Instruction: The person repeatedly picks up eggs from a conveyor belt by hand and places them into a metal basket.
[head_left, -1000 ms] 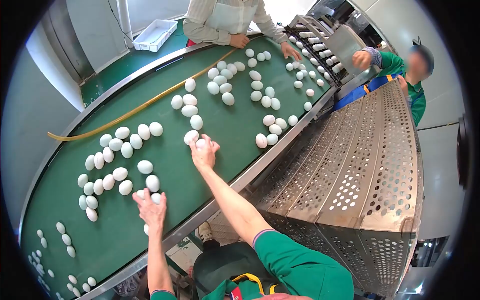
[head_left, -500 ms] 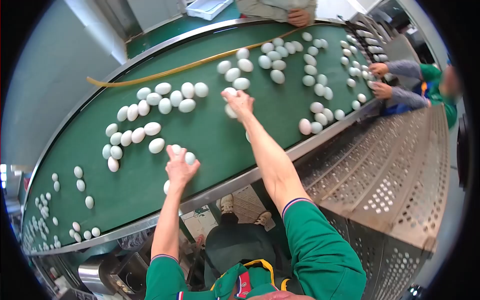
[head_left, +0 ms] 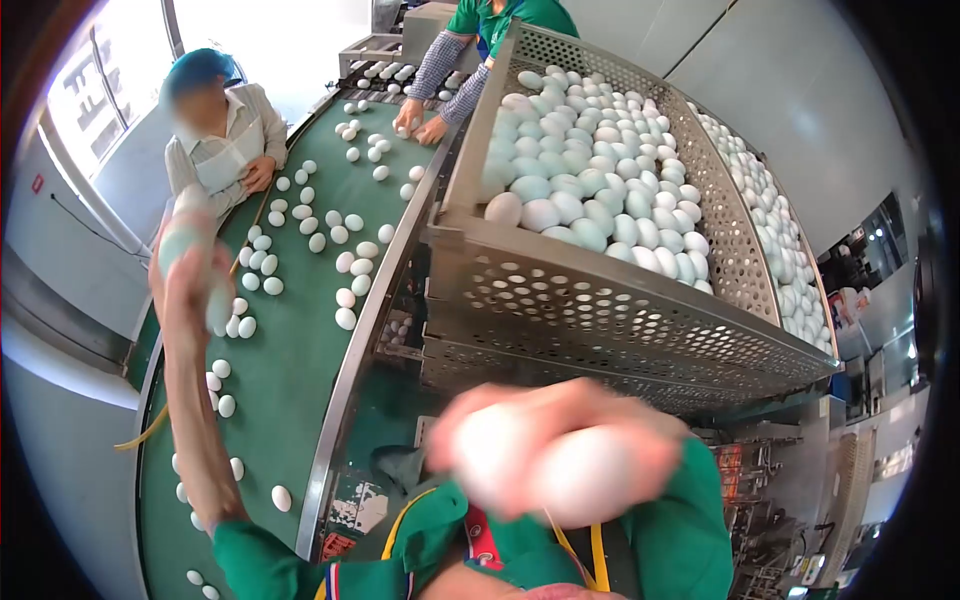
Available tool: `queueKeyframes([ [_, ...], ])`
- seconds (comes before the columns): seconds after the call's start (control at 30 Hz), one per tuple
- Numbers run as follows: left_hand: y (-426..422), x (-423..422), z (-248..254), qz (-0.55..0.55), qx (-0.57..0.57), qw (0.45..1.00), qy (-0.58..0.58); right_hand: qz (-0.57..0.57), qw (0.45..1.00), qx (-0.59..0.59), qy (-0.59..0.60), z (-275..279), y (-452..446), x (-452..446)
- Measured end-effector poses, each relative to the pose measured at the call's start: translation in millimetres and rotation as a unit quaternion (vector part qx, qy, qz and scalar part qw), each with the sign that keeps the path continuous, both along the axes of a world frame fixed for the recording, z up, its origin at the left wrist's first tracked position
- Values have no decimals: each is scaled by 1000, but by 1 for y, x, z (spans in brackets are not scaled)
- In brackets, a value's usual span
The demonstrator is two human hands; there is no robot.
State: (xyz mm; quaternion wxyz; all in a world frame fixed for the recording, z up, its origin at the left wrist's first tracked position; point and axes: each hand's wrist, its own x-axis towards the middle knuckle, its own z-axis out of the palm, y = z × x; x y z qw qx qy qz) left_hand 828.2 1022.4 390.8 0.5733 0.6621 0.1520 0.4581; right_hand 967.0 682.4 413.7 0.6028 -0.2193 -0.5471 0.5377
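My right hand (head_left: pixel 610 410), blurred and close to the camera, is closed around two white eggs (head_left: pixel 585 478) in front of my chest. Over the left side of the green conveyor belt (head_left: pixel 285 420) my left hand (head_left: pixel 185 275) is raised, its fingers curled round pale bluish eggs (head_left: pixel 188 240). Motion smears it, so how many it holds is unclear. Loose eggs (head_left: pixel 247 327) lie on the belt just past that hand. To the right stands a perforated metal crate (head_left: pixel 600 290) heaped with white and pale blue eggs (head_left: pixel 590 180).
A metal rail (head_left: pixel 345 410) edges the belt. Across it stands a person in a light shirt (head_left: pixel 225 140). At the far end a co-worker's hands (head_left: pixel 420 125) handle eggs beside a roller line (head_left: pixel 385 88). A yellow strip (head_left: pixel 150 428) runs along the belt.
The view has swung right towards the egg crate. My right hand has come up off the belt with two eggs. My left hand has lifted as well, with eggs in it.
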Motion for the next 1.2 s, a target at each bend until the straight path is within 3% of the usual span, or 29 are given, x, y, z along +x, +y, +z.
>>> queueKeyframes([
  [0.03, -28, 26, 43, -84, 96, 991, 46, -91, 995, 26, -16, 19, -35, 17],
  [0.07, -69, 60, 76, -90, 139, 986, -13, -183, 981, 40, -43, 36, -66, 35],
  [0.1, -83, 90, 98, -93, 287, 951, 61, -276, 957, 40, -84, 53, -93, 55],
  [0.13, -111, 122, 115, -123, 362, 923, 32, -356, 924, 12, -140, 68, -111, 80],
  [0.17, -131, 153, 125, -205, 373, 900, 98, -427, 883, -25, -194, 82, -129, 105],
  [0.27, -167, 257, 102, -234, 365, 862, 265, -589, 654, -196, -433, 99, -125, 170],
  [0.33, -177, 289, 71, -188, 391, 855, 285, -505, 659, -176, -529, 81, -124, 224],
  [0.4, -170, 304, 50, -216, 366, 815, 394, -432, 638, -190, -609, 68, -108, 249],
  [0.5, -163, 301, 47, -231, 342, 760, 502, -337, 687, -196, -613, 49, -78, 265],
  [0.57, -166, 291, 56, -240, 316, 738, 545, -289, 689, -174, -642, 42, -59, 272],
  [0.67, -165, 271, 34, -157, 427, 753, 475, -240, 688, -128, -672, 36, -38, 283],
  [0.83, -189, 255, 62, -188, 391, 638, 636, -186, 704, -71, -682, 23, -13, 297],
  [0.93, -187, 258, 54, -173, 356, 664, 634, -172, 710, -36, -682, 19, -5, 303],
  [1.03, -169, 263, 35, -113, 208, 747, 622, -173, 713, 14, -679, 15, -5, 312],
  [1.2, -175, 265, 44, -107, 180, 705, 678, -188, 732, 19, -654, 21, -15, 321],
])
